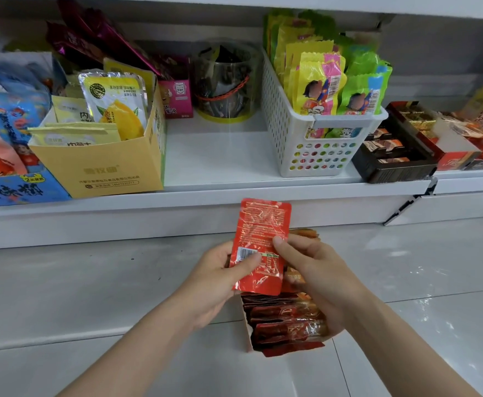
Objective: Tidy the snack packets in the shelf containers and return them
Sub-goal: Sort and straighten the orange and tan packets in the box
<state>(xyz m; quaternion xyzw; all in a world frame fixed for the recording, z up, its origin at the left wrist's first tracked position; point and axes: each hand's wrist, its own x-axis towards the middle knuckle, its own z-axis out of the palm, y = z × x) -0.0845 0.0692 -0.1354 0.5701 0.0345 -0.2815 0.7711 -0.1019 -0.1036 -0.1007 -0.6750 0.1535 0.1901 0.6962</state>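
Observation:
A red snack packet (pixel 258 239) stands upright in front of the shelf edge, printed back and barcode facing me. My left hand (pixel 217 279) grips its lower left part, thumb across the barcode. My right hand (pixel 317 279) pinches its right edge with the thumb, fingers curled behind. Below the hands sits an open cardboard box (pixel 247 333) on the floor, filled with several dark red packets (pixel 286 316) lying in a row. My right hand covers part of the box's right side.
On the white shelf (pixel 220 156): a yellow carton (pixel 102 167) with yellow pouches at left, a blue box (pixel 14 190) far left, a clear tub (pixel 224 81) at the back, a white basket (pixel 314 138) of green and yellow packets, a black tray (pixel 392 167) at right. Grey tiled floor (pixel 91 296) lies below.

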